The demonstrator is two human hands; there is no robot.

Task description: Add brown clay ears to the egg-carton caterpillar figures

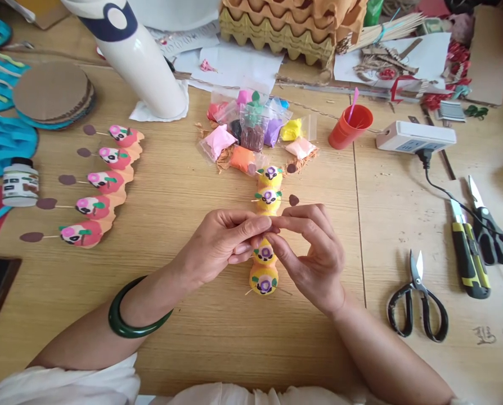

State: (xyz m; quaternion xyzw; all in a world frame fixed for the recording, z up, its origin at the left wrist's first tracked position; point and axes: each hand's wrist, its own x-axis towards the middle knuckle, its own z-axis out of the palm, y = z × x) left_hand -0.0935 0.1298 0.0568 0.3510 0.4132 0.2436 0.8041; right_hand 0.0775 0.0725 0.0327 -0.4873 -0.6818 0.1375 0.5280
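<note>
My left hand (223, 242) and my right hand (314, 256) meet at the fingertips over the middle of a yellow row of egg-carton cups (266, 230) decorated with purple clay flowers. Both hands pinch something tiny between thumb and forefinger; I cannot make out what. A green bangle (127, 320) sits on my left wrist. A small brown clay disc (294, 199) lies just right of the yellow row. A pink row of similar cups (103, 185) with sticks and brown discs lies at the left.
Bags of coloured clay (251, 132) lie behind the yellow row, beside a red cup (349, 128). A power strip (416, 136), scissors (418, 301), a utility knife (468, 256) and snips (488, 225) are at the right. A white tube (137, 56), a small bottle (20, 183) and egg trays (285, 28) stand further off.
</note>
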